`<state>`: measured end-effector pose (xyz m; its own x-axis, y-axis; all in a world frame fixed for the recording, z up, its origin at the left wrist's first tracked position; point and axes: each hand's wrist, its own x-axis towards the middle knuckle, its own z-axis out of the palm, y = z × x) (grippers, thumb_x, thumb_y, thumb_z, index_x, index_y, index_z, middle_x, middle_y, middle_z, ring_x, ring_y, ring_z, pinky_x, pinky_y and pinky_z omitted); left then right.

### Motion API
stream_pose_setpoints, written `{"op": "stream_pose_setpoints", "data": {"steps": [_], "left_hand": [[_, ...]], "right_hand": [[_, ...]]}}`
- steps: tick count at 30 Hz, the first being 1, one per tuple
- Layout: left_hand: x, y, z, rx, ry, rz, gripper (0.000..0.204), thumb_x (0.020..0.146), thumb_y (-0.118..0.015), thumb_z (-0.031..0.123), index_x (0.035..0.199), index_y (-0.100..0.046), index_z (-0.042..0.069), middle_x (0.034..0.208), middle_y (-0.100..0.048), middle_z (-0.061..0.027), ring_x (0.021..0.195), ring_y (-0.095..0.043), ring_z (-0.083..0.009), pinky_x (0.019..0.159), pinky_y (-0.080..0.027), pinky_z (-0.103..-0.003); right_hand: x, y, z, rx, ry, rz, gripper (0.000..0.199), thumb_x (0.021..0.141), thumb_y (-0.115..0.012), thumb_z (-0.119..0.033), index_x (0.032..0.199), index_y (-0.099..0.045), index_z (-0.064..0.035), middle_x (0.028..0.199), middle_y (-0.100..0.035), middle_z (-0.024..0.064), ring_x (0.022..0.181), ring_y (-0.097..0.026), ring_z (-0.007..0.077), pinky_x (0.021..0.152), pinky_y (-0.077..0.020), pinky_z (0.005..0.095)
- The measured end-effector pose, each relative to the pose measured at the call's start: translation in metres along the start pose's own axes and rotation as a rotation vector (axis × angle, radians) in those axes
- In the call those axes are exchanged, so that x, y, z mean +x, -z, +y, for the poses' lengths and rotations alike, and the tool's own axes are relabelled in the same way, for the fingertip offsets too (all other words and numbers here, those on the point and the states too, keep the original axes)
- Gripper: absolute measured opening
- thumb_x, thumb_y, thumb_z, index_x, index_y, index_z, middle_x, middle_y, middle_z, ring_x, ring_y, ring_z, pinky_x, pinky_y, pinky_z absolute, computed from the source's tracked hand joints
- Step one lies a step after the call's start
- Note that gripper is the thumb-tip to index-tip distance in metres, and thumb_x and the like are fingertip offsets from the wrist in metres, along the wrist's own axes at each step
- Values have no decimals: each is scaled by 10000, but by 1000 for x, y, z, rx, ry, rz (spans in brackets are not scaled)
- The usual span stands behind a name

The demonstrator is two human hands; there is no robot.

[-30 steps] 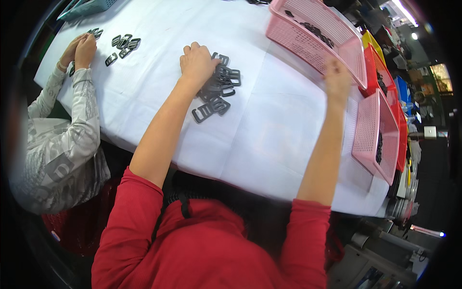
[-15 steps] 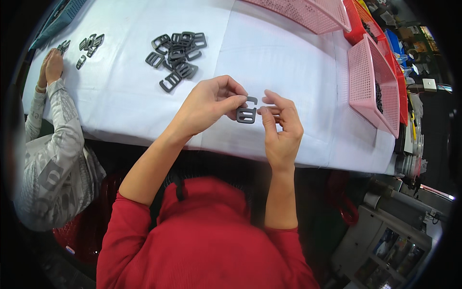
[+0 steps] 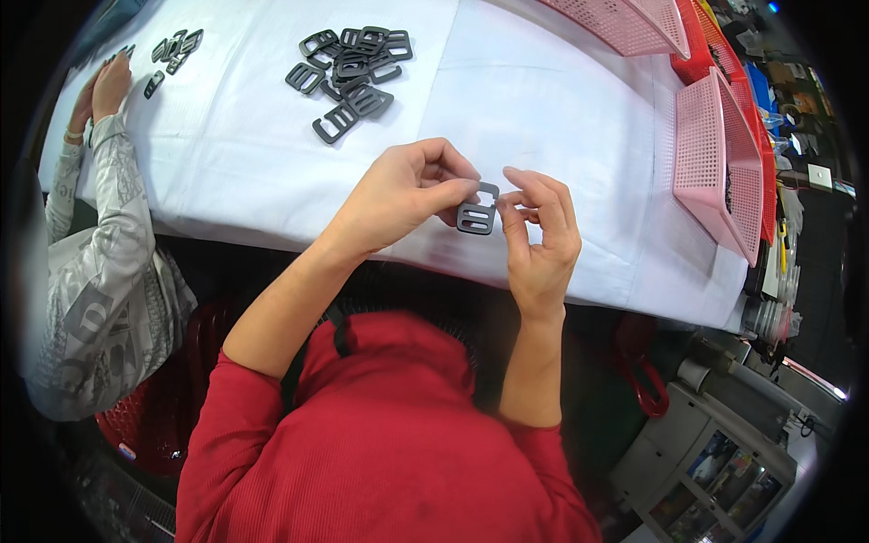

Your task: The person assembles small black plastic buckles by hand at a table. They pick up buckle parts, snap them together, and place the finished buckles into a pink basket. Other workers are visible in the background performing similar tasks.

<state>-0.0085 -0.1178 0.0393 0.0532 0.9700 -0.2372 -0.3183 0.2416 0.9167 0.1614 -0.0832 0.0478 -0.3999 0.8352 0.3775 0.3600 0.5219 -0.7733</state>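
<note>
A dark grey plastic slide buckle, with slots and an open hook-like end, is held up over the near edge of the table. My left hand pinches it between thumb and fingers at its upper left side. At its right edge, by the gap in the frame, the thumb and a bent finger of my right hand close together and touch it; the forefinger stands away. Beyond my hands a loose pile of similar buckles lies on the white-covered table.
Pink mesh baskets and a red basket line the right side. At the left a co-worker's hands are near a smaller group of buckles. A red chair stands below; a grey cabinet is at lower right.
The view has shifted slightly, so the table and pile appear higher and further right. Both hands stay at the buckle, with the right fingertips drawn closer together at its edge.
</note>
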Motion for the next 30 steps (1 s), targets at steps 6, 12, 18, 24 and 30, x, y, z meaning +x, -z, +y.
{"op": "stream_pose_setpoints", "data": {"steps": [6, 12, 18, 24, 30], "left_hand": [[3, 7, -8, 56, 40, -1, 210, 902, -537, 185, 972, -575, -9, 792, -605, -40, 701, -575, -86, 637, -481, -228], [0, 18, -10, -160, 32, -20, 239, 921, -514, 218, 1002, -572, 1, 726, -576, -3, 621, -543, -57, 562, -468, -206], [-2, 21, -10, -162, 115, 22, 201, 873, -591, 185, 948, -549, 4, 739, -574, -31, 556, -538, -68, 510, -459, -190], [3, 30, -22, -289, 155, 31, 182, 864, -599, 173, 917, -544, 8, 758, -571, -41, 561, -546, -69, 484, -465, -186], [3, 31, -21, -352, 139, 35, 180, 865, -599, 171, 916, -545, 6, 752, -571, -40, 558, -544, -69, 487, -462, -183]], "right_hand": [[7, 2, 2, 28, -21, -166, 103, 781, -629, -1, 882, -631, -17, 836, -614, 85, 712, -611, 186, 624, -492, 286], [12, 5, -3, 315, -515, -393, 100, 823, -615, -79, 853, -618, 16, 697, -630, 63, 677, -590, 111, 640, -460, 256], [17, -1, 3, 546, -623, -411, 203, 897, -546, -144, 890, -620, 45, 752, -638, 76, 693, -606, 121, 671, -468, 245], [18, -11, 2, 518, -617, -304, 320, 951, -463, -220, 993, -624, 53, 818, -640, 102, 725, -631, 156, 701, -481, 254], [22, -13, -1, 481, -681, -234, 332, 952, -460, -233, 1012, -622, 50, 843, -645, 111, 726, -633, 160, 710, -479, 254]]}}
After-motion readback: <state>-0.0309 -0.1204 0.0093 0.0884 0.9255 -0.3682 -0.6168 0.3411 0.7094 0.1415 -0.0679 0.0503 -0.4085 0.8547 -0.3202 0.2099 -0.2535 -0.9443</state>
